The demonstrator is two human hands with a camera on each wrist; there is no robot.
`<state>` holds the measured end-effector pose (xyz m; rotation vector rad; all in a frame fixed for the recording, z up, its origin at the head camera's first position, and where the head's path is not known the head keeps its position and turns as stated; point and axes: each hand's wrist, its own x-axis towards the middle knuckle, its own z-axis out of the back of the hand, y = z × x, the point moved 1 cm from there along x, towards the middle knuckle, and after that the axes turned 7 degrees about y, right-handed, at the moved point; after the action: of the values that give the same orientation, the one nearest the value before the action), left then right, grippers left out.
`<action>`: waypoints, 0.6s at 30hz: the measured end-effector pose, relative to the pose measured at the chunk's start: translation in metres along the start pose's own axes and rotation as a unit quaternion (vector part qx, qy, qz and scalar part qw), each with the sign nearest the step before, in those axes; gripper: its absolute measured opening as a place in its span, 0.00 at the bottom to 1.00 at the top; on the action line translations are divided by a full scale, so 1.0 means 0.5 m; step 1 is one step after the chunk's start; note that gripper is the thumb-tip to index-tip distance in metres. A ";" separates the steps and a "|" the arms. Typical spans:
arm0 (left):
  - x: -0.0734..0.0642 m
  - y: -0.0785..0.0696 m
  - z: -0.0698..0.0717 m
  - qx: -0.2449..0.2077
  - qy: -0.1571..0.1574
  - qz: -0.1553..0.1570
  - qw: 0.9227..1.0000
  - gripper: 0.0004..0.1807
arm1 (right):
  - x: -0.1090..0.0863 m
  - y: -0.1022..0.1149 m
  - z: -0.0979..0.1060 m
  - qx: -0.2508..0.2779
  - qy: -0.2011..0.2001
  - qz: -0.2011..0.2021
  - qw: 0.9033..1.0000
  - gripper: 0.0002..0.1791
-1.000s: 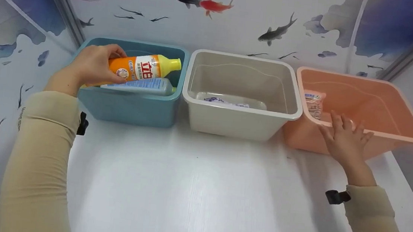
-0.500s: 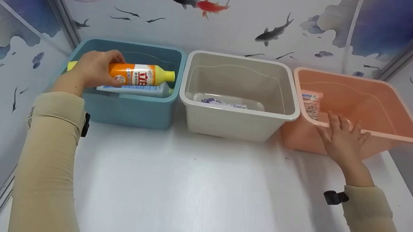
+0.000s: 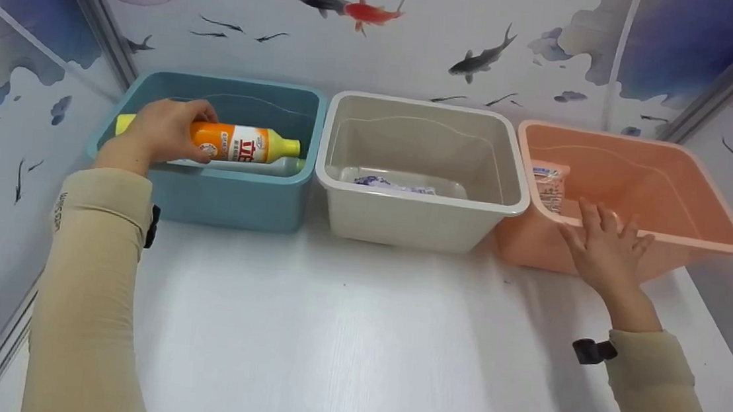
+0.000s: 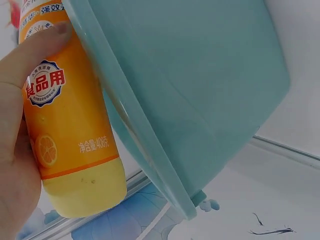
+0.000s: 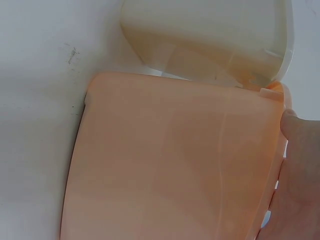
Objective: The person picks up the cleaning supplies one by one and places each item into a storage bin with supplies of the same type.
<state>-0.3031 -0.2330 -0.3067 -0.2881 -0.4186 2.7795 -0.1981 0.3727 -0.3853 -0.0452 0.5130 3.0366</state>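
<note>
My left hand [image 3: 164,128] grips an orange dish soap bottle [image 3: 219,140] with yellow ends, lying sideways at the mouth of the blue bin [image 3: 241,198]. The left wrist view shows the thumb across the label of the dish soap bottle [image 4: 75,125], next to the bin's rim. Beneath it a pale bottle [image 3: 280,168] lies in the same bin, mostly covered. With fingers spread, my right hand [image 3: 607,257] rests over the front rim of the pink bin [image 3: 688,241]. A pink printed packet [image 3: 549,185] leans inside that bin, on its left side.
Between the other two bins stands a beige bin [image 3: 418,220], with a purple-and-white packet [image 3: 395,185] on its floor. All three bins line the back of the white table [image 3: 342,336], against a wall [image 3: 393,55] printed with fish.
My left hand has lowered the dish soap bottle into the blue bin's mouth, and the bottle has become more level. The pale bottle is more covered. My right hand stays on the pink rim.
</note>
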 end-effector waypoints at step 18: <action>0.016 0.005 -0.021 0.046 0.020 0.008 0.999 0.24 | -0.003 0.000 -0.001 0.004 -0.010 0.005 1.000 0.42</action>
<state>-0.3085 -0.2300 -0.3187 -0.3252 -0.2802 2.7934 -0.1965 0.3727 -0.3856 -0.0130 0.5257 3.0412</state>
